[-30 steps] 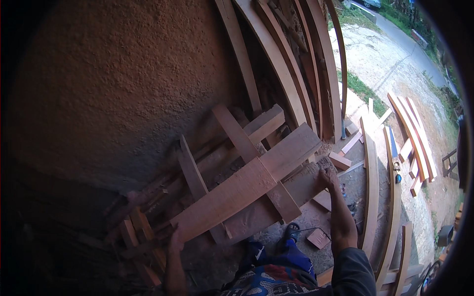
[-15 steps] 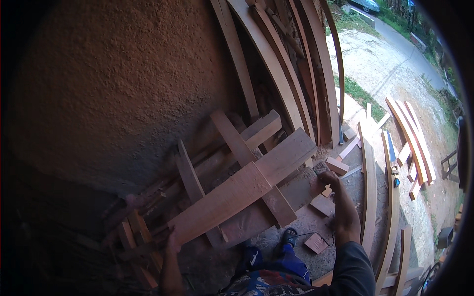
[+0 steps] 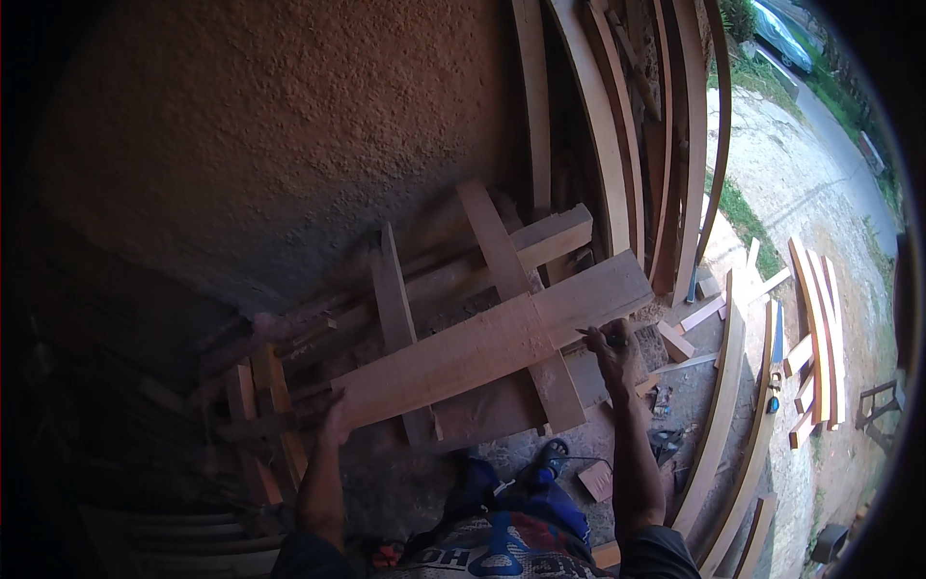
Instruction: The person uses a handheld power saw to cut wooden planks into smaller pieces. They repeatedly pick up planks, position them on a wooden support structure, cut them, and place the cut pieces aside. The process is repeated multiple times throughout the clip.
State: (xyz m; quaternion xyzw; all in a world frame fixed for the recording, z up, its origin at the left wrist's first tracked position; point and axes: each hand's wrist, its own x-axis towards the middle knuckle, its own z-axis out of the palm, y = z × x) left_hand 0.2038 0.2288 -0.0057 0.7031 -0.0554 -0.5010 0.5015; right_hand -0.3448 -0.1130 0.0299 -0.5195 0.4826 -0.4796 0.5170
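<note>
A wide, long board [image 3: 444,357] lies diagonally across wooden crosspieces [image 3: 394,304] on a rough wooden bench beside the wall. My left hand [image 3: 333,421] grips the board's near-left end, fingers wrapped at its edge. My right hand [image 3: 612,343] is at the board's lower edge toward its right end, closed on a thin pointed item [image 3: 585,332] that looks like a pencil; its exact kind is hard to tell. The board has a visible crosswise step or line near the crosspiece under its right half.
Long planks [image 3: 603,135] lean on the textured wall [image 3: 289,125]. Right of the bench lie long beams [image 3: 719,405], a handsaw [image 3: 776,338], a tape measure [image 3: 773,405] and a stack of battens [image 3: 810,318]. An offcut [image 3: 595,480] lies by my feet. Outside are a road and covered car [image 3: 781,39].
My right hand has moved from the bench's rough end onto the board's edge, a pointed item now showing in it. The view has shifted, and the bench appears farther right and higher.
</note>
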